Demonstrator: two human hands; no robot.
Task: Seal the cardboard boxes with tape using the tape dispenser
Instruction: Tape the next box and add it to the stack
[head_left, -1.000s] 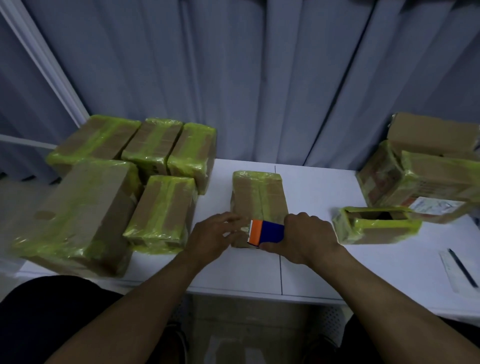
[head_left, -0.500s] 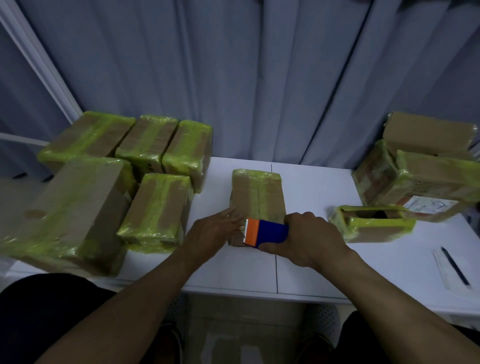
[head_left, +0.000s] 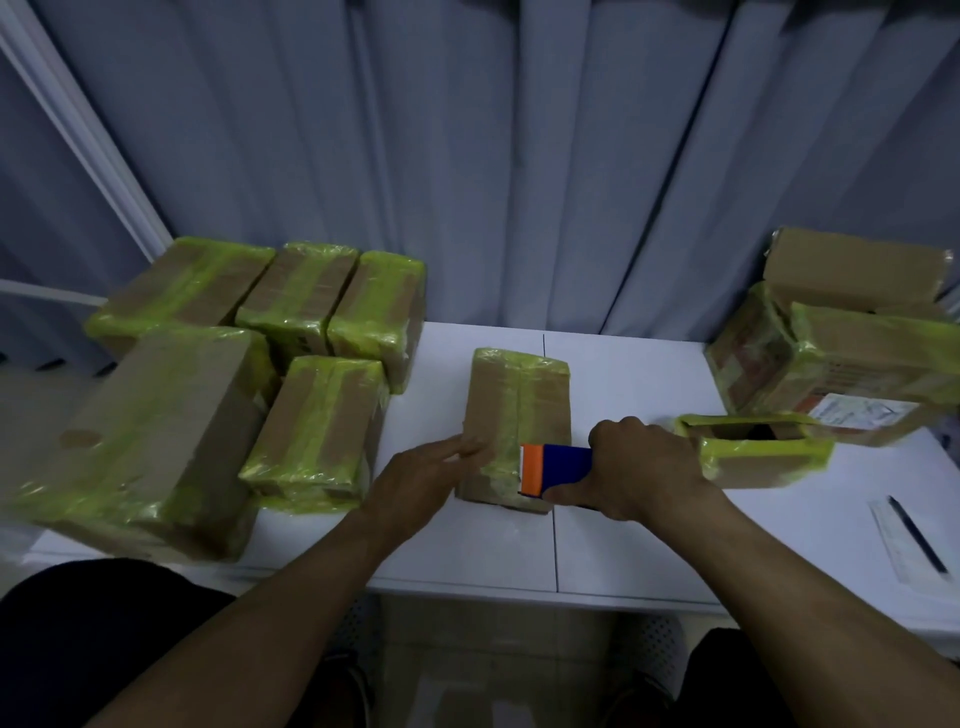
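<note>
A small cardboard box with yellow-green tape along its top lies in the middle of the white table. My right hand grips a blue and orange tape dispenser at the box's near right end. My left hand lies flat, fingers stretched out, against the box's near left side.
Several taped boxes crowd the table's left side, the largest at the near left edge. More boxes are stacked at the right, with an open-topped one just past my right hand. A pen on paper lies near right.
My left hand's fingers have flattened out against the box's left side. The right hand with the dispenser has stayed at the box's near end, shifting slightly.
</note>
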